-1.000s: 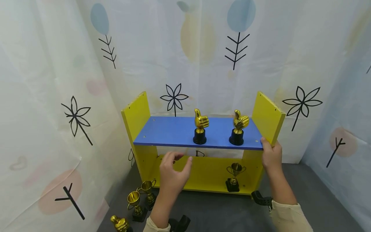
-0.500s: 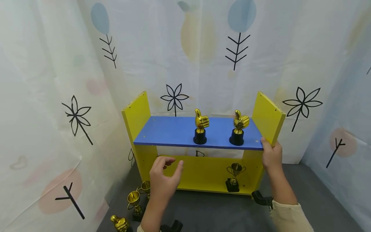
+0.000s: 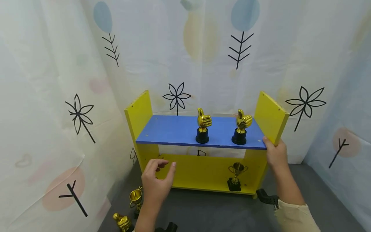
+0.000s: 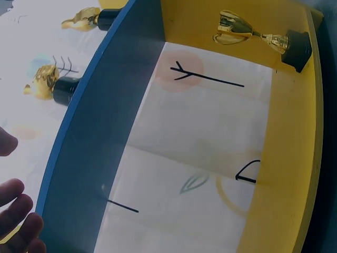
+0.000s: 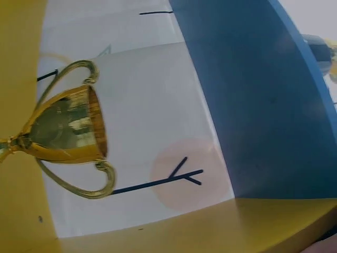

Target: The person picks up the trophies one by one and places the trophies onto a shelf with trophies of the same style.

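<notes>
A small yellow shelf (image 3: 203,172) with a blue board (image 3: 174,130) stands ahead in the head view. On the board, two gold thumbs-up trophies, one in the middle (image 3: 202,125) and one toward the right (image 3: 241,127), stand upright on black bases. A gold cup trophy (image 3: 236,176) sits on the lower level at the right. My right hand (image 3: 276,156) grips the shelf's right side panel, thumb at the board's front corner. My left hand (image 3: 156,182) is in front of the shelf's lower left, thumb and fingers apart, holding nothing.
On the grey surface (image 3: 208,209), left of my left forearm, are another cup trophy (image 3: 136,196), partly hidden by that arm, and a thumbs-up trophy (image 3: 123,222) at the bottom edge. Patterned white cloth (image 3: 214,71) hangs behind and at both sides.
My left hand has moved left and slightly down, now covering one of the cup trophies on the grey surface. My right hand keeps its hold, and the head view has shifted slightly.
</notes>
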A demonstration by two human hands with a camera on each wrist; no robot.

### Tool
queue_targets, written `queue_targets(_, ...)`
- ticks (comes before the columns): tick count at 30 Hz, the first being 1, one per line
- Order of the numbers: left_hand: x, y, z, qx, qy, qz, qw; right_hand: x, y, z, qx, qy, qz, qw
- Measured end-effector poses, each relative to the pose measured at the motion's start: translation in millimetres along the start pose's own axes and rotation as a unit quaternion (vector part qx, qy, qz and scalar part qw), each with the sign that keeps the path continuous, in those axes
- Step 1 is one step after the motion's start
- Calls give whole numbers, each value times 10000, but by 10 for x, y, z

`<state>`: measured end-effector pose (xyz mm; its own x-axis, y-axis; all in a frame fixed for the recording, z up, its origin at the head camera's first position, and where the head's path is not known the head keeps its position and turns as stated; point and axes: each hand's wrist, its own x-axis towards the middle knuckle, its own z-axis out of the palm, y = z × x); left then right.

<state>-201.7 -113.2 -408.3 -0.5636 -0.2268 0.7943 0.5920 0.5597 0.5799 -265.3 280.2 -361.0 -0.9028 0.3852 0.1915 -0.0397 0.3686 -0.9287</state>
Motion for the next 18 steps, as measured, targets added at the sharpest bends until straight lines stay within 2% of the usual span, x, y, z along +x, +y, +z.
queue_targets(5, -7, -7, -52, 82, 40, -8, 10000, -11, -52, -83, -571, -210, -300, 9977)
queue_targets(9, -21, -15, -75, 123, 3, -92, 9999, 5, -117, -137, -920, -132, -606, 9938)
queue_targets(18, -35, -49, -131, 228, 59, -179, 9996, 134, -368, -214, -786, 271, -824, 9931)
